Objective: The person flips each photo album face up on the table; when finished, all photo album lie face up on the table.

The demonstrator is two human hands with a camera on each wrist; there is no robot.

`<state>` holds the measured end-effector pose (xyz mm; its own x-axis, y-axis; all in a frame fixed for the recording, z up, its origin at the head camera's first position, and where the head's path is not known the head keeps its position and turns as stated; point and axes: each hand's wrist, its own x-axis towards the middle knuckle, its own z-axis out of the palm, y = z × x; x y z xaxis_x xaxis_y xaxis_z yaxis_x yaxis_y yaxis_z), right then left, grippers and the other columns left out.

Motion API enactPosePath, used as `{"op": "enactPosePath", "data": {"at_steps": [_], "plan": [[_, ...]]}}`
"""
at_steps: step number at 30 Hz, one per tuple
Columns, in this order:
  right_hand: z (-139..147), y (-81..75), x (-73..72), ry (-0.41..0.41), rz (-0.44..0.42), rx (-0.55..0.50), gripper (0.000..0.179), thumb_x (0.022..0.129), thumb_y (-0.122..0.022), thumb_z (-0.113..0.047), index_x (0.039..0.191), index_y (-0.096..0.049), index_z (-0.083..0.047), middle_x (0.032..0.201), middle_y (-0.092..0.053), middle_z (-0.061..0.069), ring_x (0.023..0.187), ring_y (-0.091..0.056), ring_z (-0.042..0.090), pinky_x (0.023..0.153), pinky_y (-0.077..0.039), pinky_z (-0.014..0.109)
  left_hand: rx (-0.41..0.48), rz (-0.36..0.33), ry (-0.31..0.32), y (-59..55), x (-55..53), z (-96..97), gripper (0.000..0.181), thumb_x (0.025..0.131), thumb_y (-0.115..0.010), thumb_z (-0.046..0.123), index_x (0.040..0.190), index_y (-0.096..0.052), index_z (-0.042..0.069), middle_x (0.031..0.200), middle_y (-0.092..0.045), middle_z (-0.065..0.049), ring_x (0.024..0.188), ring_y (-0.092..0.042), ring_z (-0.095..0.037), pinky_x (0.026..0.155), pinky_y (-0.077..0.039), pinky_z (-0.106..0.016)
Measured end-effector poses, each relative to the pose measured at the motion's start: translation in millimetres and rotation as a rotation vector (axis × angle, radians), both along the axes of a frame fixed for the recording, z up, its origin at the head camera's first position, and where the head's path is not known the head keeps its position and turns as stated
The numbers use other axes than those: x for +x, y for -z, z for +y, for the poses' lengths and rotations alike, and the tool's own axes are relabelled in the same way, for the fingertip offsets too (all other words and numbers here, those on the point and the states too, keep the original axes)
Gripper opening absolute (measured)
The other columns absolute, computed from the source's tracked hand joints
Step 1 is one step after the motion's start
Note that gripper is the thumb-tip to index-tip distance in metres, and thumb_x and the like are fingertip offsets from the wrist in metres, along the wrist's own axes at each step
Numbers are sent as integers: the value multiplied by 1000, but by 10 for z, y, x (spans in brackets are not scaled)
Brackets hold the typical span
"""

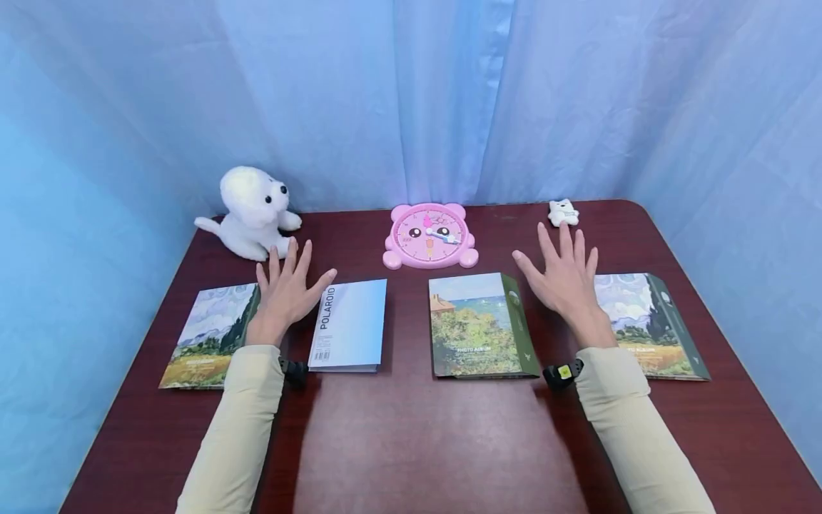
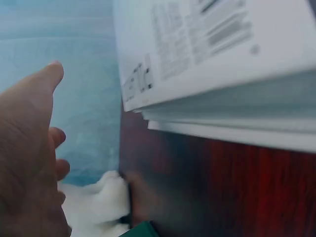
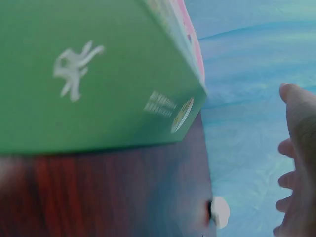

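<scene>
My left hand (image 1: 285,293) is held with fingers spread between a landscape-covered album (image 1: 208,335) at the far left and a blue-white album marked POLAROID (image 1: 352,325). It holds nothing. My right hand (image 1: 568,285), fingers also spread and nothing in them, is between a photo album with a seaside picture and green spine (image 1: 472,328) and another landscape album (image 1: 636,314), partly hidden by that wrist. In the left wrist view the POLAROID album (image 2: 197,44) stands beside the thumb. The right wrist view shows the seaside album's green spine (image 3: 98,74).
A white plush dog (image 1: 250,214) sits at the back left of the dark red table (image 1: 437,442). A pink toy clock (image 1: 429,239) lies at the back middle, and a small white plush toy (image 1: 563,212) at the back right. Blue curtains (image 1: 321,93) hang behind.
</scene>
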<state>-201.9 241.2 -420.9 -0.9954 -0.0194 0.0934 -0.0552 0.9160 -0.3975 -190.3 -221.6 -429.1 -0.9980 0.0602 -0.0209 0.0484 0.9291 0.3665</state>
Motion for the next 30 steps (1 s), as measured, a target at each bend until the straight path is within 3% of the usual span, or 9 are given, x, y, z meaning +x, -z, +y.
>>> {"op": "enactPosePath", "data": {"at_steps": [3,8,12,15,19,23,30], "plan": [[-85,-51,-64,-20,80,-37,81,92,-38,-65,155,-12,-22,162,0,13,147,2,38,113,0,63,40,46,21,-65,2,-47,86,91,-39,67,156,-8,20,162,-5,-11,147,4,-40,113,0,-64],[-309,-171,-171,-91,290,-151,71,92,-56,-46,151,-30,-15,156,-24,13,144,-21,34,114,-16,56,177,204,51,-174,21,-154,73,93,-51,54,151,-31,13,152,-34,-15,142,-25,-37,112,-22,-59],[-587,-264,-265,-182,431,-257,60,91,-62,-32,144,-42,-12,148,-39,12,139,-32,30,113,-27,50,314,333,10,-266,50,-278,58,94,-59,40,143,-45,11,142,-49,-14,133,-41,-33,106,-34,-54],[-847,-309,-333,-248,462,-326,56,91,-63,-27,142,-46,-10,145,-43,12,137,-36,29,114,-28,44,400,396,-45,-327,77,-407,51,94,-61,32,138,-50,10,135,-56,-12,127,-49,-30,103,-40,-50],[-1225,-311,-413,-315,451,-376,55,89,-65,-22,139,-48,-7,142,-46,13,135,-38,28,115,-26,38,518,372,-135,-386,160,-612,49,93,-62,33,137,-51,13,129,-60,-10,122,-53,-25,101,-44,-44],[-1617,-272,-459,-384,408,-429,53,88,-65,-21,137,-50,-6,140,-48,13,134,-40,27,115,-28,37,582,308,-218,-406,274,-830,51,92,-61,38,138,-50,19,130,-59,-8,122,-54,-21,100,-46,-31],[-2254,-184,-411,-487,291,-482,55,92,-61,-30,141,-46,-10,142,-46,9,135,-39,21,114,-28,34,517,208,-308,-285,473,-1220,57,92,-57,46,143,-45,22,136,-55,-9,122,-51,-15,96,-44,-21]]}}
